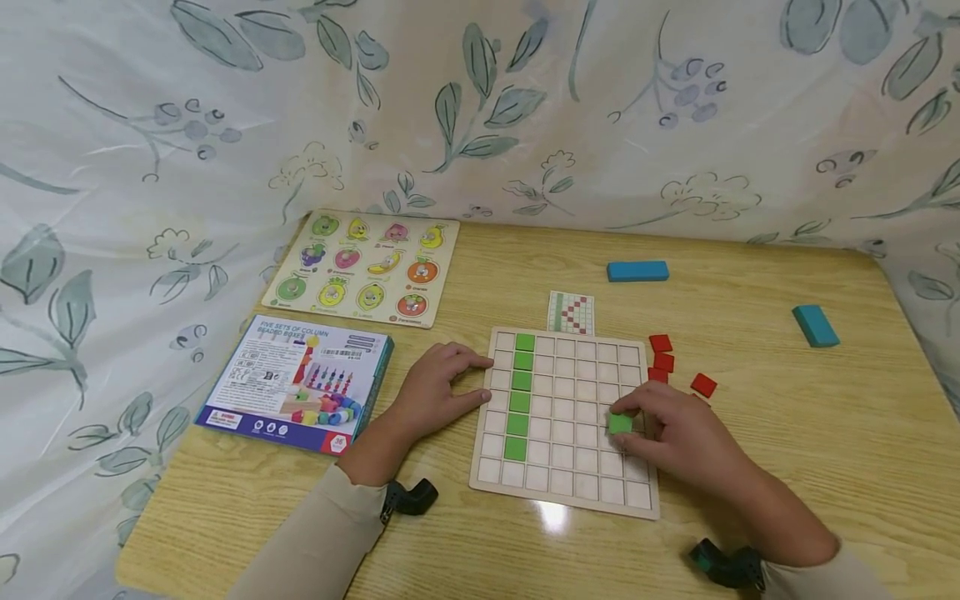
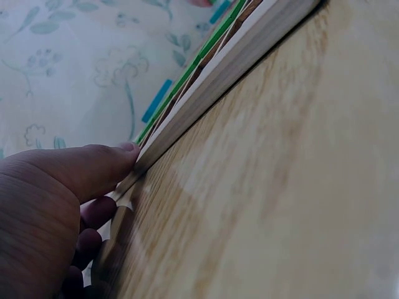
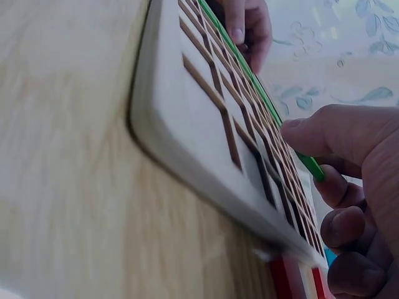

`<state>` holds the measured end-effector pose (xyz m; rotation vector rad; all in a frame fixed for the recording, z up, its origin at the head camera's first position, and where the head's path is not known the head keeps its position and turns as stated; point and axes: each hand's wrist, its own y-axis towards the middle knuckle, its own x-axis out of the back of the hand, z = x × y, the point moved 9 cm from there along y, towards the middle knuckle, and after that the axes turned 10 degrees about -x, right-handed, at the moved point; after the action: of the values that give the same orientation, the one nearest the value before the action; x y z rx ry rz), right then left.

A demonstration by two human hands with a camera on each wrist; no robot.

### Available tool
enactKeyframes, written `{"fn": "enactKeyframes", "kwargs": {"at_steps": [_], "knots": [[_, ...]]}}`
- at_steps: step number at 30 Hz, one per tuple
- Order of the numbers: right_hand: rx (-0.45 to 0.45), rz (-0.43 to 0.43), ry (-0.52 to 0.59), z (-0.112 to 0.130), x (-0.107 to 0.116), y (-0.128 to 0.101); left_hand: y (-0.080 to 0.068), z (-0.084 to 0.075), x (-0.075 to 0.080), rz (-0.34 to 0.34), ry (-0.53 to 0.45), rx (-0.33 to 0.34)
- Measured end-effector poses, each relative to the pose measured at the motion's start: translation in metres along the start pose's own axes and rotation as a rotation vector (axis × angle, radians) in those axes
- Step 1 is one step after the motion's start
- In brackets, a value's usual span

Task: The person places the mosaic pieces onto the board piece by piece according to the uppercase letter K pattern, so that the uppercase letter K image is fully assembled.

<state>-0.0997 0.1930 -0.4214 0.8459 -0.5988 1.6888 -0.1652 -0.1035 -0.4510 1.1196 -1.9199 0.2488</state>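
Hands' green tile (image 1: 619, 423) under right fingertips (image 1: 633, 410)

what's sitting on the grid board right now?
On the grid board: a column of six green tiles in its second column, plus one green tile pinched by the right hand. That hand covers several cells near the right edge, so their contents cannot be seen.

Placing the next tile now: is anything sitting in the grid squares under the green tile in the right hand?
Nothing visible does. The right hand pinches the green tile over the right side of the grid board, where the squares around it look bare. The green column stands far off, near the left hand.
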Motion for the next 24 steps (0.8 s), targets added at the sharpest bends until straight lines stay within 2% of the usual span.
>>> {"fn": "enactKeyframes", "kwargs": {"at_steps": [9, 24], "knots": [[0.054, 0.037, 0.045, 0.021, -0.019, 0.009, 0.0, 0.0, 0.0, 0.001, 0.0, 0.002], [0.099, 0.153, 0.064, 0.051, -0.047, 0.021, 0.0, 0.001, -0.001, 0.006, -0.004, -0.001]]}}
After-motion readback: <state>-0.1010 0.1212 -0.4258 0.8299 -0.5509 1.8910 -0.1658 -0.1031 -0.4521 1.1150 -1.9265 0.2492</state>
